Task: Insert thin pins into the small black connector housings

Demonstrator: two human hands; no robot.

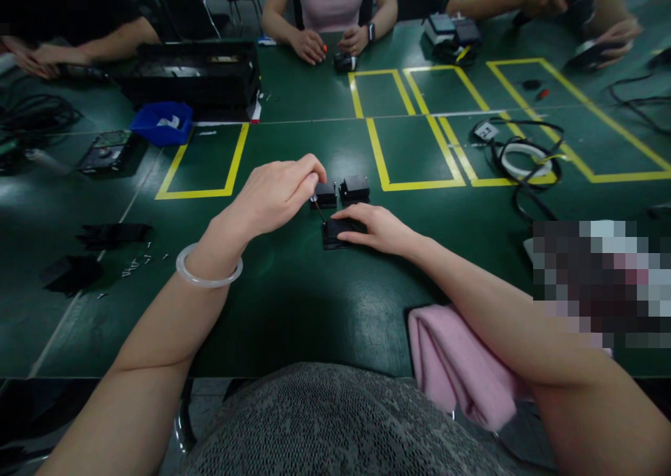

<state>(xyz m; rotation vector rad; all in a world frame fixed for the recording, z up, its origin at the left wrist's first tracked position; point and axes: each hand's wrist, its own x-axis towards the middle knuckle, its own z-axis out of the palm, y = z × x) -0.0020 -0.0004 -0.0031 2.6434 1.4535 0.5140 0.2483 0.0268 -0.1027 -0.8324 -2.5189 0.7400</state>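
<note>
My left hand (280,195) is closed around a small screwdriver (319,211), whose thin shaft slants down to the left corner of a black block-shaped part (334,235). Fingers of my right hand (373,227) rest on that part from the right, pressing it against the green table; they cover much of its top. Just behind it stand two more black parts of similar look, one on the left (327,195) partly behind my left hand and one on the right (355,188). The screwdriver's handle is mostly hidden inside my fingers.
Loose screws (137,263) lie at the left beside black parts (70,275). Behind them are a blue bin (163,124) and a long black housing (199,77). A coiled cable (524,158) lies right, a pink cloth (456,364) at the front edge. Several people sit opposite.
</note>
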